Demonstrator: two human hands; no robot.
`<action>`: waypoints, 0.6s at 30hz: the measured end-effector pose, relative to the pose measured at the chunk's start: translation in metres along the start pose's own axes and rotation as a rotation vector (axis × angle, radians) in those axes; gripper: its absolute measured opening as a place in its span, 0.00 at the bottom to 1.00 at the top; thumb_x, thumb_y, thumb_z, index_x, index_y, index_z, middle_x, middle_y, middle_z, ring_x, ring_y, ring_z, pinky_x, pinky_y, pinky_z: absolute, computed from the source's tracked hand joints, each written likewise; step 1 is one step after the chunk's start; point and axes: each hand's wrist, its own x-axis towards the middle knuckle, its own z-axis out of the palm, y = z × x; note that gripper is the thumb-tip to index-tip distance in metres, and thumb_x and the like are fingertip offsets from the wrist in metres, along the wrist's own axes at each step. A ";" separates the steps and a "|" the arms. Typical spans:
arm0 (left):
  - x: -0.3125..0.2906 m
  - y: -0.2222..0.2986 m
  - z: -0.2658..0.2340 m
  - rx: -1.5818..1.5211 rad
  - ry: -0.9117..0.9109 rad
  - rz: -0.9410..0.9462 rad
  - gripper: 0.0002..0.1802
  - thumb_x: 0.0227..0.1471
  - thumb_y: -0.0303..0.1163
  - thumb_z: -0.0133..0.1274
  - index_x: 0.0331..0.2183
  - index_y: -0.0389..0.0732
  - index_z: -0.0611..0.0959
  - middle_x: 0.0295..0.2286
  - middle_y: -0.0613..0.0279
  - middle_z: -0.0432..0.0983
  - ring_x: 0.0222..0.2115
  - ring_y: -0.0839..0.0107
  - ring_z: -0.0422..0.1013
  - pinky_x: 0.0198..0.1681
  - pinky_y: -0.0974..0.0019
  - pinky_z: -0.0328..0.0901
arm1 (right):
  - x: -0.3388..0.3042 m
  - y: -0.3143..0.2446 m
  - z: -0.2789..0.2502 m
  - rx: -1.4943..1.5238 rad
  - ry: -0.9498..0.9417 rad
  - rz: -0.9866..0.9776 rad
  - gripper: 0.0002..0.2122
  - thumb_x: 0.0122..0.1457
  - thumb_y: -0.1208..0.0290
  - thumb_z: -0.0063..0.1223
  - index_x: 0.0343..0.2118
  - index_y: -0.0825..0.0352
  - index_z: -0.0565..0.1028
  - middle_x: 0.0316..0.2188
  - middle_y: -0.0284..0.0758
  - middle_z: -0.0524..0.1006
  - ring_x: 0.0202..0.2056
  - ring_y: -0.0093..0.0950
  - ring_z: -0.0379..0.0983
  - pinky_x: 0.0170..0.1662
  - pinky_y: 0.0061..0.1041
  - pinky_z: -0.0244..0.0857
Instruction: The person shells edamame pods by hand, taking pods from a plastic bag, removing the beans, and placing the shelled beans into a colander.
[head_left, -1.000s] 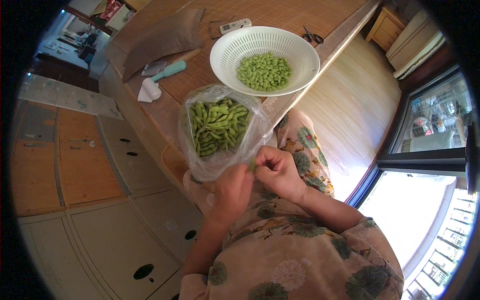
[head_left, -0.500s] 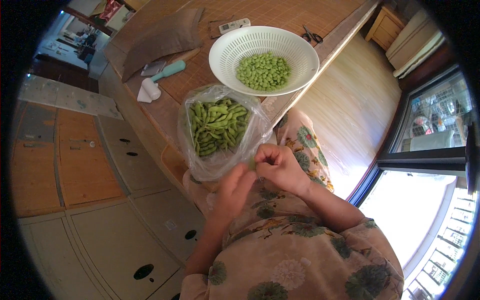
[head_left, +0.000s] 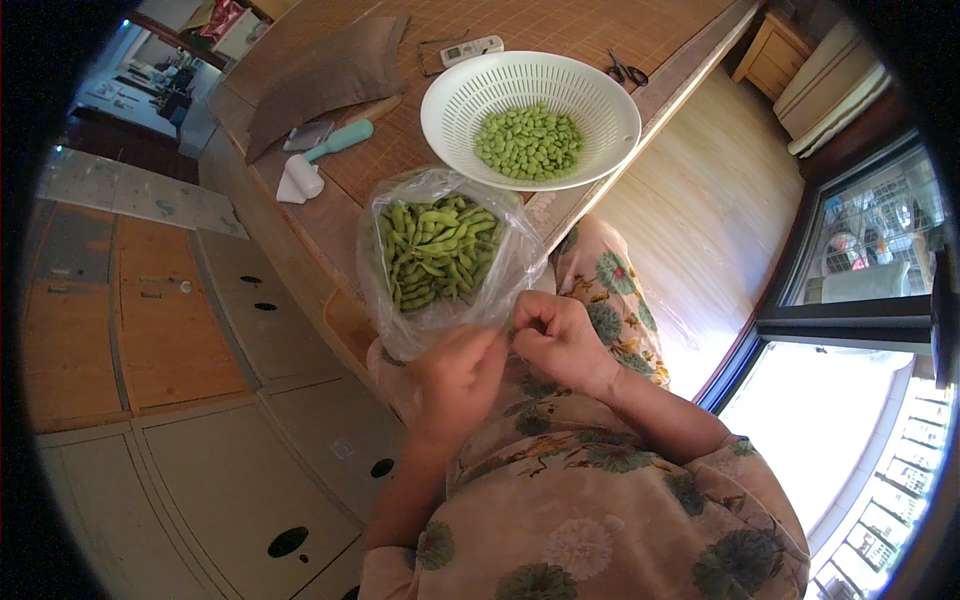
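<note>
We see one package: a clear plastic bag [head_left: 440,255] of green pods, open-topped, at the tabletop [head_left: 330,215] edge; beyond the white colander [head_left: 530,118] lies a small white remote with a pale screen [head_left: 472,49]

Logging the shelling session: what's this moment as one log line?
left hand, right hand: pinching pod | bag: pods | colander: beans

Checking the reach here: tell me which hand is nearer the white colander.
Right. The right hand is below the white colander, nearer its side; the left hand sits lower, by the bag of pods.
</note>
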 end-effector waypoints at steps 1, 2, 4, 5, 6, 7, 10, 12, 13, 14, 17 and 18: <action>-0.001 -0.001 0.002 0.024 0.029 0.027 0.06 0.50 0.23 0.53 0.32 0.31 0.79 0.24 0.52 0.74 0.25 0.60 0.71 0.29 0.65 0.64 | 0.000 0.000 0.000 0.000 -0.002 0.000 0.06 0.51 0.84 0.46 0.21 0.67 0.66 0.18 0.22 0.64 0.20 0.11 0.57 0.20 0.16 0.49; -0.003 -0.003 0.003 0.025 0.031 0.026 0.06 0.50 0.23 0.53 0.32 0.31 0.79 0.24 0.52 0.74 0.25 0.60 0.71 0.29 0.65 0.64 | 0.001 0.000 0.001 0.010 0.003 -0.006 0.06 0.51 0.84 0.46 0.21 0.67 0.66 0.18 0.22 0.64 0.20 0.11 0.57 0.20 0.16 0.49; -0.008 -0.007 0.006 -0.296 0.028 -0.256 0.08 0.54 0.26 0.51 0.34 0.30 0.78 0.24 0.59 0.74 0.25 0.71 0.71 0.30 0.70 0.64 | 0.002 -0.003 0.000 0.019 0.007 -0.012 0.06 0.50 0.84 0.46 0.22 0.67 0.66 0.18 0.23 0.64 0.20 0.12 0.56 0.20 0.16 0.49; -0.008 -0.007 0.005 -0.296 0.029 -0.257 0.08 0.54 0.26 0.51 0.34 0.30 0.78 0.24 0.59 0.74 0.25 0.71 0.71 0.30 0.70 0.64 | 0.002 -0.006 -0.001 0.061 -0.029 0.017 0.06 0.51 0.84 0.46 0.22 0.67 0.66 0.18 0.23 0.64 0.20 0.12 0.57 0.21 0.16 0.50; -0.008 -0.007 0.004 -0.390 0.016 -0.321 0.09 0.56 0.27 0.50 0.35 0.29 0.78 0.24 0.62 0.74 0.26 0.74 0.70 0.31 0.71 0.64 | 0.002 -0.008 -0.002 0.102 -0.065 0.045 0.06 0.51 0.85 0.45 0.22 0.67 0.66 0.19 0.23 0.64 0.21 0.12 0.57 0.22 0.16 0.50; -0.007 -0.006 0.004 -0.484 0.000 -0.384 0.11 0.58 0.29 0.49 0.35 0.29 0.78 0.24 0.65 0.74 0.26 0.78 0.69 0.31 0.73 0.64 | 0.003 -0.005 -0.004 0.102 -0.063 0.045 0.06 0.51 0.85 0.45 0.22 0.67 0.66 0.19 0.23 0.64 0.21 0.12 0.57 0.22 0.16 0.50; -0.004 -0.006 -0.001 -0.552 -0.054 -0.523 0.12 0.58 0.31 0.49 0.36 0.30 0.79 0.25 0.66 0.75 0.26 0.78 0.69 0.32 0.74 0.64 | 0.006 0.004 -0.009 0.089 -0.124 -0.027 0.06 0.51 0.85 0.45 0.22 0.67 0.66 0.20 0.22 0.64 0.24 0.12 0.57 0.25 0.15 0.52; -0.001 -0.006 -0.003 -0.617 -0.058 -0.554 0.13 0.58 0.32 0.50 0.36 0.30 0.79 0.24 0.67 0.75 0.26 0.79 0.70 0.32 0.75 0.64 | 0.006 0.002 -0.010 0.114 -0.151 -0.042 0.06 0.51 0.86 0.44 0.23 0.67 0.65 0.22 0.22 0.64 0.26 0.12 0.57 0.27 0.15 0.52; 0.000 -0.005 -0.004 -0.682 -0.063 -0.584 0.14 0.58 0.33 0.50 0.36 0.30 0.79 0.24 0.67 0.75 0.26 0.79 0.70 0.32 0.76 0.64 | 0.006 0.002 -0.010 0.114 -0.151 -0.042 0.06 0.51 0.86 0.44 0.23 0.67 0.65 0.22 0.22 0.64 0.26 0.12 0.57 0.27 0.15 0.52; 0.001 -0.003 -0.003 -0.682 -0.063 -0.584 0.14 0.58 0.33 0.50 0.36 0.30 0.79 0.24 0.67 0.75 0.26 0.79 0.70 0.32 0.76 0.64 | 0.006 0.003 -0.011 0.128 -0.153 -0.040 0.06 0.51 0.86 0.45 0.23 0.68 0.66 0.22 0.22 0.64 0.26 0.12 0.58 0.27 0.15 0.53; 0.001 -0.002 -0.002 -0.643 -0.034 -0.617 0.13 0.58 0.34 0.51 0.35 0.31 0.80 0.24 0.67 0.76 0.26 0.80 0.70 0.31 0.76 0.64 | 0.004 -0.003 -0.008 0.162 -0.097 0.024 0.05 0.52 0.85 0.48 0.25 0.68 0.69 0.23 0.23 0.66 0.28 0.12 0.60 0.28 0.15 0.55; 0.001 -0.004 -0.001 -0.547 -0.018 -0.531 0.12 0.58 0.33 0.51 0.34 0.31 0.80 0.24 0.67 0.76 0.26 0.80 0.70 0.31 0.76 0.64 | 0.003 -0.006 -0.006 0.183 -0.040 0.086 0.04 0.52 0.85 0.50 0.27 0.68 0.71 0.24 0.24 0.67 0.29 0.12 0.61 0.29 0.15 0.57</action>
